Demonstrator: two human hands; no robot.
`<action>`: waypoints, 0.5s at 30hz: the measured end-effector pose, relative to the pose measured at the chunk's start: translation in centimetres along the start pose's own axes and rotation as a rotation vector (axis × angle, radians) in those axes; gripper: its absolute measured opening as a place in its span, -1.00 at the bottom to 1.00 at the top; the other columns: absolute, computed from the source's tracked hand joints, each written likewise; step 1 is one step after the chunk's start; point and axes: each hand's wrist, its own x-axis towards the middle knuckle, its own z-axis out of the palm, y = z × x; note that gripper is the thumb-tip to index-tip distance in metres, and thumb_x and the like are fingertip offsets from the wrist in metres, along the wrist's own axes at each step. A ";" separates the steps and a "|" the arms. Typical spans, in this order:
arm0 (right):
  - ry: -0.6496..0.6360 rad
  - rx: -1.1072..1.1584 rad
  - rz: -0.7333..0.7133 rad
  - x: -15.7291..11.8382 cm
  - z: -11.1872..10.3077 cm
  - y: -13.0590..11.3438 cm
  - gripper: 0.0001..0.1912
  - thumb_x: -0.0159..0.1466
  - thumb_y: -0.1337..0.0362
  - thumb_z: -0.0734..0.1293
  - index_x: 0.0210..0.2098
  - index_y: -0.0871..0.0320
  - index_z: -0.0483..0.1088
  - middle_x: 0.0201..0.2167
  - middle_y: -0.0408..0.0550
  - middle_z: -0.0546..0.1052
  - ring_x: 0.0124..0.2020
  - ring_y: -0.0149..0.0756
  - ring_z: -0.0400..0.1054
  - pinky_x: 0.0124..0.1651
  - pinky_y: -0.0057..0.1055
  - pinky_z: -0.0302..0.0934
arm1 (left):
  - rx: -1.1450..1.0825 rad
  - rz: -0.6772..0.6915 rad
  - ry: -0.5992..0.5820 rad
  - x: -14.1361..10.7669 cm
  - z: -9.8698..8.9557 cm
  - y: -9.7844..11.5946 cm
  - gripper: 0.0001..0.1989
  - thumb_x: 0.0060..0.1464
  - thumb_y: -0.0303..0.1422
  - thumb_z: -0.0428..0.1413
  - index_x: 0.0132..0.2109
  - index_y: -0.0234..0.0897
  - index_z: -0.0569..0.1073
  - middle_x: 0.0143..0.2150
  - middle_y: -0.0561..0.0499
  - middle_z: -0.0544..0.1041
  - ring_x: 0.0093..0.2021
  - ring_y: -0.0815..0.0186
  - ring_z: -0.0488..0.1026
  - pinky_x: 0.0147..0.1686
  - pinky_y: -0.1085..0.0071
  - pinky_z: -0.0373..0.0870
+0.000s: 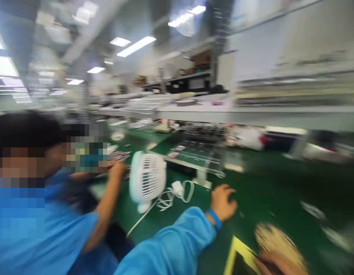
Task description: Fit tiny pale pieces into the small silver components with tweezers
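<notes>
The left hand (223, 202) spread loosely over a green tabletop (264, 191); the right hand (278, 261), grip unclear, was by a ridged oval (275, 236).

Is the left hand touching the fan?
Apart. The head view shows the left hand to the right of the fan, with bare green tabletop and a white plug between them.

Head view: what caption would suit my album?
At a green bench: left hand near a fan and plug, right hand by a yellow-edged item, a co-worker alongside.
</notes>
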 end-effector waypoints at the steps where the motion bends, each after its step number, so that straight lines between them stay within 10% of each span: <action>1: -0.074 0.041 0.019 -2.0 -1.6 -0.6 -0.91 0.32 0.11 0.36 -0.28 -0.14 0.52 -0.42 -0.07 0.53 -0.41 -0.17 0.45 -0.40 -0.30 0.36 | -0.021 0.009 -0.016 0.2 -0.1 0.1 -0.55 -0.07 -0.36 0.16 0.03 -0.12 0.57 0.18 -0.15 0.46 0.24 -0.02 0.32 0.29 -0.06 0.21; 9: 0.007 0.178 0.233 -1.9 -5.1 -2.2 -0.98 0.26 0.33 0.40 -0.31 0.13 0.50 -0.41 -0.13 0.47 -0.31 -0.35 0.36 -0.24 -0.45 0.20 | -0.105 0.183 -0.209 3.6 2.5 1.5 -0.70 0.20 -0.27 0.03 0.03 -0.18 0.51 0.01 -0.10 0.56 0.09 0.05 0.44 0.21 -0.02 0.28; 15: -0.001 0.213 0.164 -2.8 -5.8 -3.0 -0.83 0.28 0.26 0.35 -0.40 0.14 0.29 -0.46 -0.19 0.37 -0.39 -0.41 0.26 -0.31 -0.46 0.07 | -0.092 0.255 -0.522 8.9 11.8 8.0 -0.67 0.09 -0.28 0.20 0.02 -0.20 0.56 0.02 -0.08 0.57 0.02 0.15 0.50 0.12 0.23 0.39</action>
